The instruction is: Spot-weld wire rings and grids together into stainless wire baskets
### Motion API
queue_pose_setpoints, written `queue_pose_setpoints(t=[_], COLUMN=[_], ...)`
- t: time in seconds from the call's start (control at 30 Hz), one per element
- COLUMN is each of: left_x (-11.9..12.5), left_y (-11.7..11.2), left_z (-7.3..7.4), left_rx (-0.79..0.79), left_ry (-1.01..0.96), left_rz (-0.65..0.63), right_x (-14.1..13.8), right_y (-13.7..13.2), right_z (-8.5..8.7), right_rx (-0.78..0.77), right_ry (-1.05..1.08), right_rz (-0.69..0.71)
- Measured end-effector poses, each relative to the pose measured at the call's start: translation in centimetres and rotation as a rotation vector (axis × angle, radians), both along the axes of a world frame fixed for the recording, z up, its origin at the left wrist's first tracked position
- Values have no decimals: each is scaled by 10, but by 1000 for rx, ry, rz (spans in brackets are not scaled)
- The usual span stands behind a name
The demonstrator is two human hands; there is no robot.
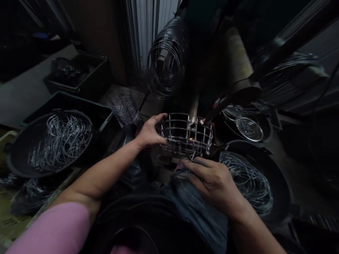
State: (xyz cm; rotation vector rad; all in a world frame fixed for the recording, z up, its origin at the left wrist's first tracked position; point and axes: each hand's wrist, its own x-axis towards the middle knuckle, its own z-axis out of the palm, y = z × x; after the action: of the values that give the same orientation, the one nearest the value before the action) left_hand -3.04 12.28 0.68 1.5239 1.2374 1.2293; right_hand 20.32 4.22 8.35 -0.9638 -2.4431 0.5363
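Just off the middle, toward three o'clock, sat the basket [182, 138], a wire frame with open bars. At its nine o'clock was the left hand [149, 133], thumb and fingers spread well apart and clamped on that end. At its five o'clock the right hand [215, 176] had its fingertips drawn together on a short wire [194, 154], close to the near rim. Blue cloth [202, 208] lay beneath that hand.

A dark pan [22, 146] stood at nine o'clock of the view, heaped with tangled wires [66, 135]; at four, a second pan [279, 192] held looped strands [249, 183]. Near three, a small dish [261, 134] glinted. At ten were a crate [92, 79] and, closer in, a mesh cone [123, 104]. Straight up at twelve was a coil [165, 67], and a blurred roller [239, 53] slanted between one and two. The room was dim, its corners too dark to read.
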Motion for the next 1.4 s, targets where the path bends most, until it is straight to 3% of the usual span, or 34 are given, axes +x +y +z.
queue_pose_setpoints(t=[0.1, 0.2, 0.27, 0.43, 0.5, 0.7, 1.2, 1.4], left_x=[10, 23, 29, 35, 37, 46, 56, 56], left_y=[-34, -55, -59, -51, -47, -34, 15, 24], left_z=[18, 23, 21, 21, 24, 28, 26, 20], left_rx=[156, 229, 243, 214, 204, 143, 61, 51], left_ry=[234, 379, 416, 425, 406, 316, 209, 157], left_rz=[-30, -40, -36, -7, -11, -43, -27, -53], right_x=[-8, -8, -7, -3, 0, 15, 26, 25], right_y=[5, 15, 17, 6, 6, 26, 75, 80], right_z=[10, 8, 4, -6, -11, -23, -13, -15], right_rx=[-260, -431, -380, 77, 180, 403, 370, 341], right_ry=[70, 35, -84, -504, -489, -160, -161, -95], right_rz=[13, -73, -119, -200, -177, -109, -159, -146])
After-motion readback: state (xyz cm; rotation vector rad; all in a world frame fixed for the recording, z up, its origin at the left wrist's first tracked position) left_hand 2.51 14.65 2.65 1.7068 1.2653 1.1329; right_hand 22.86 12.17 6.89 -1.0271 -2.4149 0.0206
